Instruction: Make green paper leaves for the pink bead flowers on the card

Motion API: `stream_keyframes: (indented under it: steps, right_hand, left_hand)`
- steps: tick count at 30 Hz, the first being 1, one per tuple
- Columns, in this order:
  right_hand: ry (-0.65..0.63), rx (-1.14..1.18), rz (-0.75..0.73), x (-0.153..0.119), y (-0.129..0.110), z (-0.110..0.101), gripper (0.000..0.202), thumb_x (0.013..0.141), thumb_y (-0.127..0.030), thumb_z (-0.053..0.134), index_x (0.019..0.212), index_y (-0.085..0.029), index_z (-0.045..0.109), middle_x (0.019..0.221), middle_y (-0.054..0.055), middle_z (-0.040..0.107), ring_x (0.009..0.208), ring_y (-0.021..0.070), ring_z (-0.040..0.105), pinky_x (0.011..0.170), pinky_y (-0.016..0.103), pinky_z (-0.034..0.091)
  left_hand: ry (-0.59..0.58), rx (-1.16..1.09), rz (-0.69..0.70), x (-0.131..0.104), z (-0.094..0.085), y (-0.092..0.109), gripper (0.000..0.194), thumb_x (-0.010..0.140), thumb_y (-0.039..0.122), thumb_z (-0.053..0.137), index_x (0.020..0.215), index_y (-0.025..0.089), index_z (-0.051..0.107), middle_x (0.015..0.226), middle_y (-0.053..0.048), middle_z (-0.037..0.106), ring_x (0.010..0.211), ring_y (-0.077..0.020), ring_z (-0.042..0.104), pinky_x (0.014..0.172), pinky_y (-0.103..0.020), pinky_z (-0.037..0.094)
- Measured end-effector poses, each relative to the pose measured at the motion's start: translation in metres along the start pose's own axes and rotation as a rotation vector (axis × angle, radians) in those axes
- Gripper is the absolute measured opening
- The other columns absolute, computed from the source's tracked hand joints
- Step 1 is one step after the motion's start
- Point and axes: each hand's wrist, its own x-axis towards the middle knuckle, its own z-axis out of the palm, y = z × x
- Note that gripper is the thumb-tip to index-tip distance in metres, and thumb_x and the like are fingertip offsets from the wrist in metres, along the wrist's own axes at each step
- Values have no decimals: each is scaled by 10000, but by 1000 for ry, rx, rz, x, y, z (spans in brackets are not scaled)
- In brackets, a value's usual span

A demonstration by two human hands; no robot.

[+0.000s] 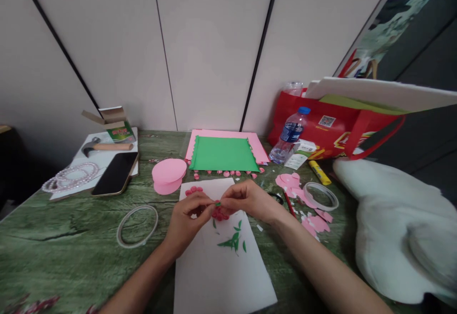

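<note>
My left hand (193, 211) and my right hand (246, 199) meet over the upper part of a white sheet (221, 280). Between their pinched fingertips is a small green paper piece (217, 204), held by both. Just below the fingers lies a cluster of dark pink paper discs (220, 216); another pink cluster (193, 190) shows beyond my left hand. Green paper scraps (232, 242), some leaf-shaped, are scattered on the sheet. My fingers partly hide the discs.
Green paper (224, 154) lies on pink sheets at the back. Tape rings (137, 245) flank the sheet. Pink circles (169, 173), a phone (114, 173) and a hammer (110, 146) are left. Right are pink scraps (289, 180), a water bottle (289, 135), a red bag (328, 133) and a white cushion (385, 238).
</note>
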Motion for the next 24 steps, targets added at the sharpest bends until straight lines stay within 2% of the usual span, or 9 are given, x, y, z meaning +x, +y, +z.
stream_keyframes:
  steps: [4,12,20,24]
  right_hand:
    - [20,-32,-9,1,2,1,386,677,-504,684,699,-120,652,631,32,678,582,131,623,606,279,499]
    - [52,-99,-75,2,1,5,275,705,-401,683,631,-143,625,555,-12,612,522,98,541,512,228,398]
    - [-10,43,-23,6,6,2,361,705,-493,663,703,-135,614,665,34,690,600,144,650,618,292,510]
    - [-31,81,-13,5,7,2,358,725,-484,653,726,-128,624,649,39,692,593,145,655,607,290,517]
  left_hand:
    - [6,20,16,-1,2,1,68,710,192,618,677,172,674,697,-34,644,541,-105,504,472,-206,381]
    - [-105,-183,-253,-1,5,2,115,732,282,602,734,170,629,449,63,460,404,-72,379,384,-191,302]
    - [-81,-251,-340,-2,5,4,251,745,371,598,627,151,573,452,55,442,388,-58,353,382,-193,267]
    - [-65,-256,-347,-2,5,6,236,733,342,603,601,150,564,454,52,450,394,-56,354,382,-188,270]
